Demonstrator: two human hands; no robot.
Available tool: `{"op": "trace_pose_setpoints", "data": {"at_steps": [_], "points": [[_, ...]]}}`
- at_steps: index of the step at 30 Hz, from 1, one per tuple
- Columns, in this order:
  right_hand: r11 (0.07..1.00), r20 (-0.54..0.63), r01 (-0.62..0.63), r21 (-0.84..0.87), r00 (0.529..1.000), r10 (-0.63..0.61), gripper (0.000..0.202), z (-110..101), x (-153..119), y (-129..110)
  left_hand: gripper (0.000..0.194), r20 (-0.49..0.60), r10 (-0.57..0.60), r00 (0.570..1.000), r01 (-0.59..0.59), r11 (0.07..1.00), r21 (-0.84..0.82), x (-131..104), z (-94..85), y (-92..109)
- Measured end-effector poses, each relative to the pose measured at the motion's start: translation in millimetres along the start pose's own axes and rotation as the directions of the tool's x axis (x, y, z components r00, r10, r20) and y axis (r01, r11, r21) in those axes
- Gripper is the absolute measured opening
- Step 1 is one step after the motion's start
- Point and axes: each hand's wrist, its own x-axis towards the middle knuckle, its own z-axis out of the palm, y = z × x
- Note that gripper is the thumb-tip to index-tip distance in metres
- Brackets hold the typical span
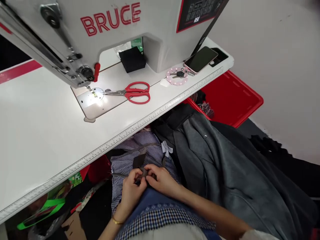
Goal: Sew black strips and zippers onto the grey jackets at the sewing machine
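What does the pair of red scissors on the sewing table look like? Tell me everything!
The scissors have two big red loops for fingers, plastic by the look of them, and slim, shiny, silver blades that seem closed. They lie flat on the white table, loops to the right in the picture. The blades reach left over the metal plate, with their tips near the bright light under the needle. Neither the left hand nor the right hand touches them.
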Motion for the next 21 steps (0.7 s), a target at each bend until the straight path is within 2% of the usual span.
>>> {"op": "trace_pose_setpoints", "data": {"at_steps": [3, 5, 8, 10, 12, 15, 19, 21], "points": [[0.998, 0.02, 0.0, 0.066, 1.0, -0.001, 0.031, -7.4, -2.3, 8.5, 0.011, 0.178, -0.132, 0.975, 0.143, 0.989, -0.049, 1.5, 0.5, 1.9], [0.993, 0.041, 0.012, 0.115, 0.999, -0.017, 0.032, -9.8, -3.6, 13.7, 0.013, 0.267, -0.178, 0.947, 0.193, 0.981, -0.028, 1.0, 0.3, 2.4], [0.98, 0.043, -0.003, 0.198, 0.999, -0.006, 0.025, -9.0, -5.6, 21.1, 0.02, 0.362, -0.19, 0.913, 0.207, 0.978, -0.008, -0.8, 1.1, 5.1], [0.962, 0.041, -0.045, 0.269, 0.999, 0.036, 0.021, -7.1, -7.4, 25.5, 0.028, 0.393, -0.158, 0.906, 0.168, 0.986, 0.01, -2.4, 3.1, 7.6], [0.945, 0.067, -0.082, 0.317, 0.996, 0.064, 0.02, -6.1, -9.6, 28.4, 0.029, 0.372, -0.128, 0.919, 0.105, 0.991, 0.081, -4.9, 6.7, 8.8], [0.947, 0.125, -0.073, 0.312, 0.992, 0.035, 0.019, -8.4, -12.0, 28.4, 0.017, 0.268, -0.059, 0.962, 0.005, 0.98, 0.198, -10.0, 14.0, 7.5], [0.956, 0.145, -0.055, 0.289, 0.989, 0.013, 0.02, -11.5, -11.3, 24.0, 0.015, 0.181, 0.092, 0.979, -0.132, 0.966, 0.222, -15.0, 21.8, 5.4], [0.966, 0.111, -0.055, 0.254, 0.993, 0.027, 0.02, -9.5, -11.0, 23.7, 0.017, 0.183, 0.111, 0.977, -0.147, 0.969, 0.198, -15.9, 22.6, 5.6]]}}
